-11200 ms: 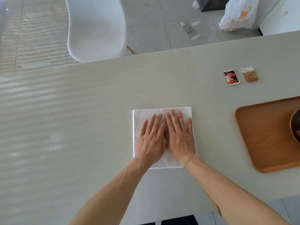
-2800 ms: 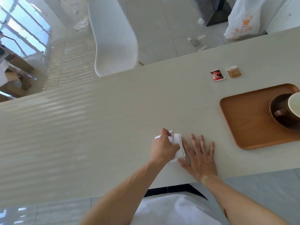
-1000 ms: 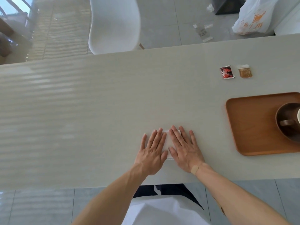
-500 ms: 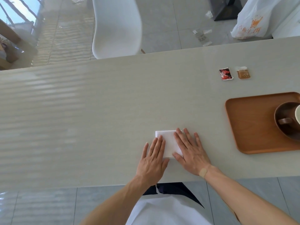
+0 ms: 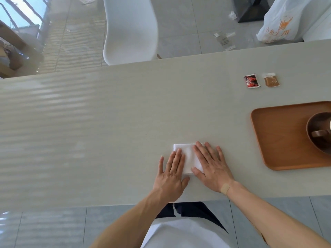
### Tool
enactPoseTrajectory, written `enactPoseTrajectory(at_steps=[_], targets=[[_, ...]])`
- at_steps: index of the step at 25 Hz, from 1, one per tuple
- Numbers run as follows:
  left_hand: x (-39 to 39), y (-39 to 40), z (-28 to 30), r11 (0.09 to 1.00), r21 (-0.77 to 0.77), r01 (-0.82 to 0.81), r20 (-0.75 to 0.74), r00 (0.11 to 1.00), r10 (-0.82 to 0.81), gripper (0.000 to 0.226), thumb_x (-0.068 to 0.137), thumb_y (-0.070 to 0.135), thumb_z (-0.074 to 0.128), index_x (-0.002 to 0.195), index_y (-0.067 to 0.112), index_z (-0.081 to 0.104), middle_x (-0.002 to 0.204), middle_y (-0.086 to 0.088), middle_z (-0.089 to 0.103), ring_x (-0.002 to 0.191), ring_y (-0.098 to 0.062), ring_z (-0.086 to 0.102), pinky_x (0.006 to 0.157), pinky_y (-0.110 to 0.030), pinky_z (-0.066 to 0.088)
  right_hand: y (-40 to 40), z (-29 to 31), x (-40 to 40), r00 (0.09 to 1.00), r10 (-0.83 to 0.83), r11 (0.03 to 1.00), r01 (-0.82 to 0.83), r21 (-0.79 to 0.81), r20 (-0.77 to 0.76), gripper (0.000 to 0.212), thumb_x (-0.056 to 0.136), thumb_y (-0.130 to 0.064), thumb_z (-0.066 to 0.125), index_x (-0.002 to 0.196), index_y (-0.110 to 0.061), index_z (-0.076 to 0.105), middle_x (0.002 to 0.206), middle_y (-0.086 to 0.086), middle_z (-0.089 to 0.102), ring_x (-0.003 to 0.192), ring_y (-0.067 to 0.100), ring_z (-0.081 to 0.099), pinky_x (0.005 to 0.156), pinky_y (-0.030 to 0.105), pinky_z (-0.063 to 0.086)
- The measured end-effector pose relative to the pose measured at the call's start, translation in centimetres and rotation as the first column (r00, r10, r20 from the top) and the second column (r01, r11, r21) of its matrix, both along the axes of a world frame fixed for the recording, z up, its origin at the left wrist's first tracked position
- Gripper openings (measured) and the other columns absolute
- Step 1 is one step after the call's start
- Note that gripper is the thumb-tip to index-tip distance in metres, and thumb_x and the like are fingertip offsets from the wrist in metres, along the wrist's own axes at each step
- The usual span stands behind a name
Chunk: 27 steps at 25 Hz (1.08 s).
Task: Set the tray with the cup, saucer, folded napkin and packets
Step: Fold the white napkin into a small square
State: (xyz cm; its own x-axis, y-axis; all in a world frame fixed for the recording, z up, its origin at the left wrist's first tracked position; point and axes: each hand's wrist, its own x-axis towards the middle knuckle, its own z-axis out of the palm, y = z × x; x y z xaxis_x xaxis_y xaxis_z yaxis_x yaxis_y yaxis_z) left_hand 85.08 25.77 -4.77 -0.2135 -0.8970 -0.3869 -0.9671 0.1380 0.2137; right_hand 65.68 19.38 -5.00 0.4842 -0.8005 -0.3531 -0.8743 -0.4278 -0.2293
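Both hands lie flat on the folded napkin (image 5: 188,158), near the front edge of the table (image 5: 107,122).

Left hand (image 5: 172,174): palm down, fingers straight and slightly spread. The index and middle fingertips overlap the napkin's left edge; the rest of the hand rests on the table beside it. No curl, nothing gripped.

Right hand (image 5: 212,167): palm down, fingers straight and fanned apart, covering the napkin's right part. Thumb lies along the napkin's near-right corner. It presses and does not pinch. An adhesive bandage (image 5: 225,188) sits on the right wrist.

The napkin is a small white rectangle, lying flat, with its middle strip visible between the two hands. It is off the tray.

Tray (image 5: 279,140): wooden, with rounded corners, well to the right of the hands and cut by the frame edge. On it is a dark saucer (image 5: 312,140) with the cup (image 5: 322,133) on top, handle pointing left; most of the cup is out of frame.

Packets lie on the table beyond the tray, side by side and apart from each other: red packet (image 5: 251,81) on the left, brown packet (image 5: 271,81) on the right. Neither is on the tray.

White chair (image 5: 130,29) stands on the far side of the table; white plastic bag (image 5: 281,20) is on the floor at top right.
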Motion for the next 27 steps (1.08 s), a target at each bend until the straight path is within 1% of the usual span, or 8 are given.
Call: enactPoseTrajectory(at_steps=[3, 5, 7, 12, 17, 20, 24, 27], targets=[[0.1, 0.1, 1.4, 0.974, -0.062, -0.22, -0.161, 0.965, 0.208, 0.078, 0.095, 0.062, 0.022, 0.155, 0.023, -0.009, 0.165, 0.002, -0.001, 0.149, -0.016, 0.005, 0.119, -0.045, 0.013, -1.7, 1.7, 1.0, 0.994, -0.069, 0.997, 0.071, -0.022, 0.086, 0.08, 0.084, -0.066, 0.037, 0.152, -0.03, 0.016, 0.157, -0.004, 0.027, 0.143, 0.021, 0.024, 0.115, 0.046, 0.019], [-0.1, -0.3, 2.5, 0.869, -0.018, -0.494, -0.225, 0.849, 0.478, 0.081, 0.089, 0.066, 0.037, 0.154, 0.028, 0.006, 0.149, 0.003, 0.038, 0.131, -0.017, 0.04, 0.106, -0.038, 0.034, -3.3, 2.5, 1.9, 0.983, -0.128, 0.992, 0.129, 0.002, 0.128, 0.081, 0.082, -0.061, 0.049, 0.151, -0.029, 0.021, 0.153, -0.004, 0.034, 0.138, 0.02, 0.033, 0.11, 0.043, 0.027], [-0.6, -1.1, 3.4, 0.739, 0.142, -0.659, -0.23, 0.704, 0.672, 0.085, 0.085, 0.064, 0.05, 0.151, 0.028, 0.01, 0.134, 0.003, 0.053, 0.118, -0.018, 0.054, 0.099, -0.038, 0.043, -4.7, 3.1, 2.9, 0.991, -0.114, 0.993, 0.111, 0.044, 0.071, 0.081, 0.081, -0.052, 0.055, 0.151, -0.03, 0.021, 0.152, -0.004, 0.035, 0.135, 0.02, 0.035, 0.106, 0.043, 0.03], [-2.1, -2.0, 4.3, 0.7, 0.229, -0.677, -0.132, 0.691, 0.711, 0.058, 0.079, 0.048, 0.066, 0.122, 0.024, 0.035, 0.092, 0.005, 0.06, 0.088, -0.023, 0.062, 0.075, -0.038, 0.051, -5.2, 4.1, 4.2, 0.986, -0.119, 0.984, 0.133, 0.122, -0.115, 0.066, 0.079, -0.035, 0.057, 0.141, -0.035, 0.035, 0.137, -0.002, 0.042, 0.123, 0.024, 0.039, 0.091, 0.043, 0.035], [-1.1, -2.2, 4.2, 0.579, 0.478, -0.66, -0.275, 0.514, 0.812, 0.033, 0.072, 0.031, 0.072, 0.094, 0.021, 0.049, 0.079, 0.008, 0.058, 0.067, -0.011, 0.057, 0.051, -0.027, 0.04, -3.9, 4.3, 3.9, 0.97, -0.21, 0.961, 0.228, 0.157, -0.123, 0.05, 0.073, -0.039, 0.064, 0.12, -0.033, 0.05, 0.12, 0.0, 0.047, 0.115, 0.026, 0.039, 0.089, 0.039, 0.036], [0.0, -1.8, 4.3, 0.601, 0.548, -0.582, -0.327, 0.513, 0.794, 0.015, 0.072, 0.024, 0.07, 0.081, 0.019, 0.059, 0.07, 0.006, 0.058, 0.06, -0.011, 0.053, 0.05, -0.024, 0.039, -2.3, 4.5, 3.1, 0.937, -0.349, 0.907, 0.346, 0.242, -0.033, 0.048, 0.068, -0.043, 0.072, 0.11, -0.029, 0.054, 0.113, -0.001, 0.049, 0.109, 0.022, 0.047, 0.087, 0.036, 0.043], [1.6, -0.2, 5.0, 0.645, 0.548, -0.533, -0.442, 0.47, 0.764, 0.01, 0.075, 0.02, 0.064, 0.084, 0.019, 0.06, 0.075, 0.005, 0.057, 0.066, -0.011, 0.052, 0.055, -0.025, 0.039, 1.0, 5.6, 2.2, 0.833, -0.528, 0.809, 0.436, 0.394, 0.164, 0.036, 0.064, -0.037, 0.074, 0.089, -0.025, 0.051, 0.091, -0.003, 0.06, 0.078, 0.018, 0.058, 0.065, 0.032, 0.044], [2.6, 1.4, 5.9, 0.684, 0.544, -0.486, -0.513, 0.452, 0.73, 0.012, 0.082, 0.02, 0.059, 0.094, 0.019, 0.058, 0.083, 0.005, 0.056, 0.069, -0.01, 0.05, 0.058, -0.025, 0.038, 3.9, 7.2, 2.0, 0.733, -0.626, 0.732, 0.435, 0.524, 0.267, 0.037, 0.069, -0.03, 0.077, 0.096, -0.024, 0.053, 0.085, -0.001, 0.062, 0.072, 0.016, 0.056, 0.068, 0.032, 0.046]])
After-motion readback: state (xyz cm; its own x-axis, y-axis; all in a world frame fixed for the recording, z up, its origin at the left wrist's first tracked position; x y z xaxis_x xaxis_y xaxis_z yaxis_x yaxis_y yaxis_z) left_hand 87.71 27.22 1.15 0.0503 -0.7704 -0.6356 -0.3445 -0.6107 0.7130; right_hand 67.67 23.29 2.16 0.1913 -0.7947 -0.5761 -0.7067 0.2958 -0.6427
